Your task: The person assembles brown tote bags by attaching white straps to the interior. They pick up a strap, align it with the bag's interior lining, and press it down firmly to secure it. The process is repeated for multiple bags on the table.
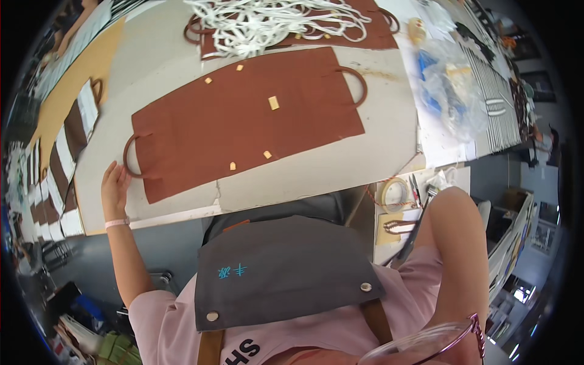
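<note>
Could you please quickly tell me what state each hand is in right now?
Left hand: loosely curved at the left handle of the brown panel; whether it grips cannot be told.
Right hand: not in view.

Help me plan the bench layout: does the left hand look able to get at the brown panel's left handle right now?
Probably yes: the left hand is right at the outer curve of the left handle, and nothing visible lies between them. Whether they touch is unclear.
</note>
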A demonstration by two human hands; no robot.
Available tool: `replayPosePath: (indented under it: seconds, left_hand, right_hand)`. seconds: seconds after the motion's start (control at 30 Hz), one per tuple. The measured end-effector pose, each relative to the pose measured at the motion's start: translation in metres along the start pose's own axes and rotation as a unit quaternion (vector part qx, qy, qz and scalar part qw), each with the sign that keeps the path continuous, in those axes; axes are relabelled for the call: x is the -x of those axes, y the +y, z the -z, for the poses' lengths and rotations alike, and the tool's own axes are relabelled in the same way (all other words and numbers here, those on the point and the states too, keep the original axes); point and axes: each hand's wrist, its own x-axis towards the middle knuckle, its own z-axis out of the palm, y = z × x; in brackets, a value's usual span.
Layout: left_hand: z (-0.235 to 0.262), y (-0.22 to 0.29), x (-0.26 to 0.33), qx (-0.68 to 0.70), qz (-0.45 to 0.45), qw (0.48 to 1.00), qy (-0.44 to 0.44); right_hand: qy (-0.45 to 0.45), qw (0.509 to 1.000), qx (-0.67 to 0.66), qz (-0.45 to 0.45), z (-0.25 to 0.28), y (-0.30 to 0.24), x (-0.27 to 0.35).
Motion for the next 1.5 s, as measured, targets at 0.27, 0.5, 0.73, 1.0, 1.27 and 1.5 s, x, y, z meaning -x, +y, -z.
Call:
replayPosePath:
  seconds: [0.27,0.5,0.73,1.0,1.27,1.5]
  left_hand:
    - [-0.060,0.016,0.007,0.024,-0.018,0.995,-0.095]
    - [-0.051,0.037,0.028,-0.041,-0.044,0.989,-0.136]
    - [0.002,0.038,0.012,-0.186,-0.009,0.981,-0.046]
    - [-0.014,0.052,-0.023,-0.247,0.007,0.966,-0.080]
    - [-0.057,0.057,-0.025,-0.364,-0.025,0.928,-0.076]
    - [-0.072,0.053,-0.013,-0.374,-0.060,0.925,-0.017]
  right_hand:
    - [-0.055,0.998,0.035,-0.024,0.013,-0.008,-0.004]
    - [-0.065,0.996,0.032,-0.042,0.008,-0.007,0.002]
    - [-0.064,0.996,0.023,-0.063,0.000,0.005,0.014]
    - [-0.054,0.994,-0.005,-0.095,-0.017,0.021,0.036]
    - [-0.051,0.988,-0.040,-0.141,-0.048,0.036,0.076]
    - [-0.056,0.981,-0.056,-0.176,-0.068,0.045,0.100]
